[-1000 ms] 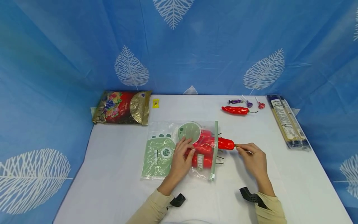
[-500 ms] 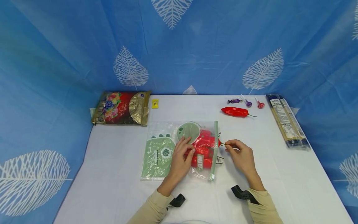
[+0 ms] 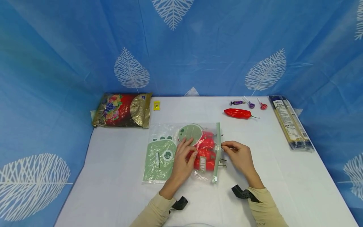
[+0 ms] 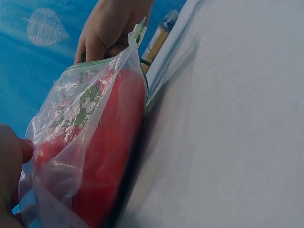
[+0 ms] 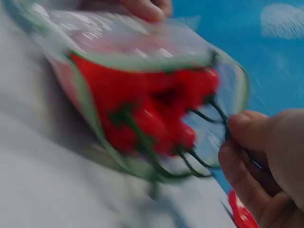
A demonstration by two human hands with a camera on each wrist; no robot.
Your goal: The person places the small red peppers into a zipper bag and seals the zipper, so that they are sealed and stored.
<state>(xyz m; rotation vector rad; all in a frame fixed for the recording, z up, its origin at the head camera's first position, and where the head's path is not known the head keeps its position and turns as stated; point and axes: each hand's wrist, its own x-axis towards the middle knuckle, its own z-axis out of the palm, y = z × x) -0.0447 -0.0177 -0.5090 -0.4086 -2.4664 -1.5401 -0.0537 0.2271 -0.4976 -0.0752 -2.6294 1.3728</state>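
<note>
A clear zip bag with green printing (image 3: 160,168) lies flat with its mouth to the right. Several red chili peppers (image 3: 206,165) fill it, their green stems poking out of the mouth. My left hand (image 3: 182,160) rests on top of the bag with fingers spread over the plastic. At the mouth, my right hand (image 3: 239,157) pinches a chili pepper's stem (image 5: 219,111) between thumb and forefinger. That pepper's red body is inside the bag among the others. In the right wrist view the bag's mouth (image 5: 137,64) gapes around the peppers.
Behind the bag lie another red chili pepper (image 3: 237,113), a purple wrapped candy (image 3: 237,102) and two lollipops (image 3: 263,106). A long package (image 3: 290,124) lies at the right edge. At the back left are a red-and-gold bag (image 3: 123,110) and a yellow candy (image 3: 156,105).
My right hand has moved left, sliding the pepper it holds by the stem from partly outside into the bag. My left hand has stayed on the bag.
</note>
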